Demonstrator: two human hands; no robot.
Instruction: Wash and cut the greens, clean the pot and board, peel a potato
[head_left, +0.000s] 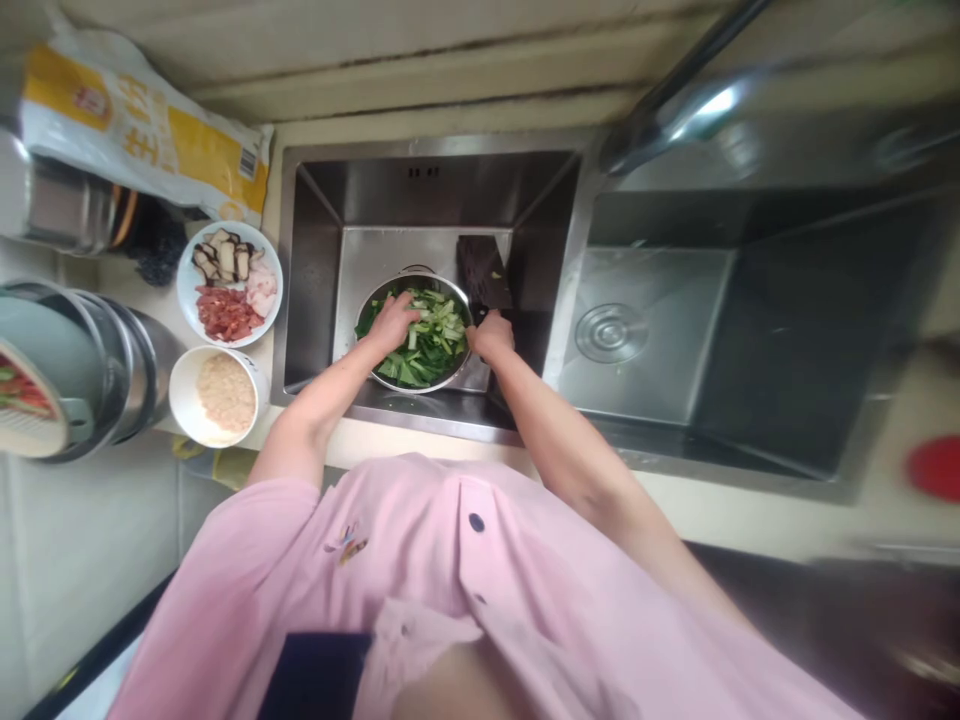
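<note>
A round steel bowl (pixel 414 333) with small side handles sits in the left sink basin (pixel 319 280), heaped with chopped green leafy vegetables (pixel 431 340). My left hand (pixel 391 325) is down on the greens, its fingers among the pieces. My right hand (pixel 491 335) is at the bowl's right rim, closed around the handle of a dark wide-bladed cleaver (pixel 484 270). The blade stands out past the rim, with a green fleck on it. The grip itself is partly hidden by my fingers.
On the counter at left stand a plate of sliced meat (pixel 229 285), a white bowl of pale minced food (pixel 217 395), stacked steel pots (pixel 97 370) and a yellow-and-white bag (pixel 142 120). A second steel basin (pixel 735 320) lies right, beneath a tap (pixel 675 115).
</note>
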